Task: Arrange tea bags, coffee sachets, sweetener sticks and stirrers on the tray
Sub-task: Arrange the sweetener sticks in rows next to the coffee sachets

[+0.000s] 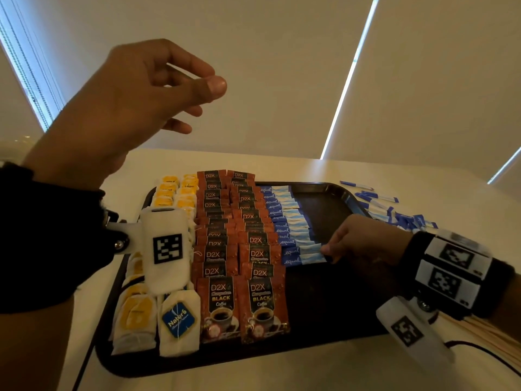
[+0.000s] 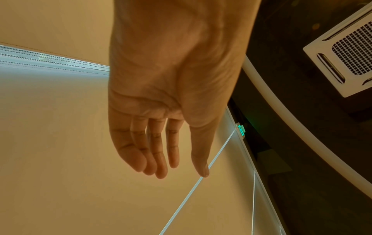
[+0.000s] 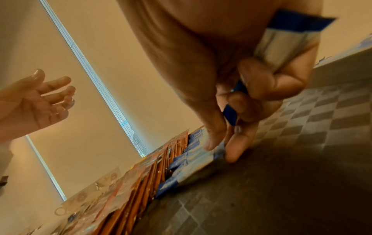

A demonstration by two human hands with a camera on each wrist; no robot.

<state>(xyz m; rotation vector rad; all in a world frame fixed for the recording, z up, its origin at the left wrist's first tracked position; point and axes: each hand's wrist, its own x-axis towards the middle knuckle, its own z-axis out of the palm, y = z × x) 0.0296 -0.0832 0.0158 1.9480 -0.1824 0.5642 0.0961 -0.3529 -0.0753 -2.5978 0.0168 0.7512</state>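
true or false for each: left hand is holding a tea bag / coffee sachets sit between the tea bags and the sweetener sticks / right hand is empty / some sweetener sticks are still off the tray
1. The left hand holds a tea bag. False: it is raised above the tray, holding nothing.
2. The coffee sachets lie between the tea bags and the sweetener sticks. True.
3. The right hand is empty. False: it grips spare sticks while touching the row.
4. Loose sticks lie off the tray. True.

The head view looks forward and down across the tray [image 1: 324,320] on the worktop [image 1: 310,165]. The left wrist view faces up past the left hand [image 2: 171,95] toward wall and ceiling. The right wrist view sits close above the tray, sharing the sachet rows [image 3: 141,182].
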